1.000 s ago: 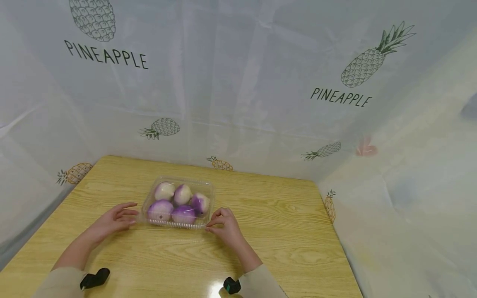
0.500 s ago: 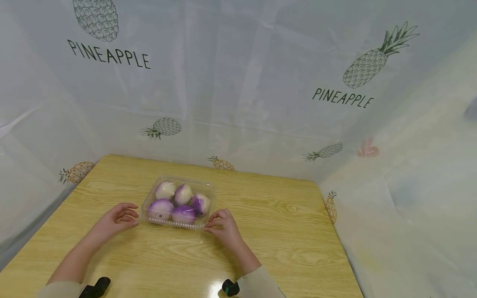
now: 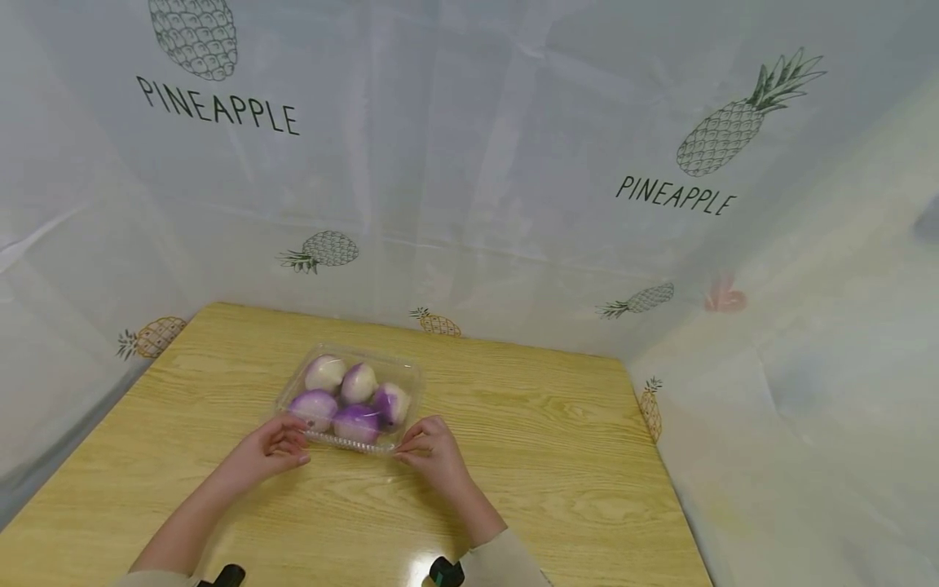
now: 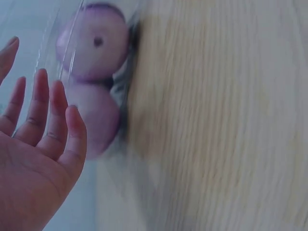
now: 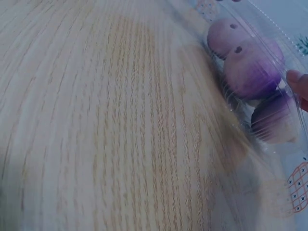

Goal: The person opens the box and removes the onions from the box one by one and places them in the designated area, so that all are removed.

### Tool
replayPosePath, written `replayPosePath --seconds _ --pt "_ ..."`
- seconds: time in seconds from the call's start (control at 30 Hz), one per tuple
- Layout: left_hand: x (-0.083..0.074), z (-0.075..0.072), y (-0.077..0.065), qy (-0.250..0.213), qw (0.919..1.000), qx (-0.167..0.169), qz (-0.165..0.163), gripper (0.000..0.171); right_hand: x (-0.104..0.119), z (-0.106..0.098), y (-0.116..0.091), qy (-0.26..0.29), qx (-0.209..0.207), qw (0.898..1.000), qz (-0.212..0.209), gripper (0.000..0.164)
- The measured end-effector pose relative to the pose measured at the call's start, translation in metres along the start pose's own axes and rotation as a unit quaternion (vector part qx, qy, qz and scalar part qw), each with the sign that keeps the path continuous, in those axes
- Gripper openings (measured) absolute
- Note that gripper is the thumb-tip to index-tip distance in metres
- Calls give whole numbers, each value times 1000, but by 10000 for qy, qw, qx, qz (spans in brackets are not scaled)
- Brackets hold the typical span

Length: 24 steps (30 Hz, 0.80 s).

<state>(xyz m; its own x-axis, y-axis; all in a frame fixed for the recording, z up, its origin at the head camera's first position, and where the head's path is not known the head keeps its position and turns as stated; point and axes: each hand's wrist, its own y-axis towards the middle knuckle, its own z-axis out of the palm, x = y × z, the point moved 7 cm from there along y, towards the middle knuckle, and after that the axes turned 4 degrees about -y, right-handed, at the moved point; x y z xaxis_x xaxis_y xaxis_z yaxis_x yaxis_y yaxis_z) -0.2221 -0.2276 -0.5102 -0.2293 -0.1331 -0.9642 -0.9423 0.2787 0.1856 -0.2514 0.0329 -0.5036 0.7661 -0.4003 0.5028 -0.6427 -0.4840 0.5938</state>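
Note:
A clear plastic clamshell box (image 3: 345,442) sits on the table in the head view, its lid down. Inside lie several purple-and-white turnips (image 3: 357,423), seen closer in both wrist views. My right hand (image 3: 436,456) pinches the box's front right corner between thumb and fingers; only the fingertips (image 5: 298,82) show in the right wrist view. At the front left corner is my left hand (image 3: 267,452), fingers relaxed and spread in the left wrist view, overlapping the box edge. Whether it touches the plastic, I cannot tell.
The wood-grain table (image 3: 557,456) extends to the right and in front of the box. A pale curtain (image 3: 469,163) printed with pineapples hangs behind and along both sides. Dark wrist devices (image 3: 446,572) show near the sleeves.
My left hand has moved right, from beside the box to its front left corner. The right hand stays at its corner, and the box has shifted very slightly left.

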Motion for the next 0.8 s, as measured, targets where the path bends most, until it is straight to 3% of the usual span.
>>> replayPosePath --seconds 0.2,0.4,0.6,0.8 --pt "3 25 1 -175 9994 284 -52 41 4 5 0 209 28 9998 -73 9" --pt "8 47 2 -356 9980 496 -180 40 8 10 2 464 227 9986 136 8" --pt "12 64 3 -476 9970 596 -136 40 11 12 2 467 422 9974 339 8" --pt "17 80 5 -487 9959 687 -344 39 13 14 4 251 554 9978 277 5"
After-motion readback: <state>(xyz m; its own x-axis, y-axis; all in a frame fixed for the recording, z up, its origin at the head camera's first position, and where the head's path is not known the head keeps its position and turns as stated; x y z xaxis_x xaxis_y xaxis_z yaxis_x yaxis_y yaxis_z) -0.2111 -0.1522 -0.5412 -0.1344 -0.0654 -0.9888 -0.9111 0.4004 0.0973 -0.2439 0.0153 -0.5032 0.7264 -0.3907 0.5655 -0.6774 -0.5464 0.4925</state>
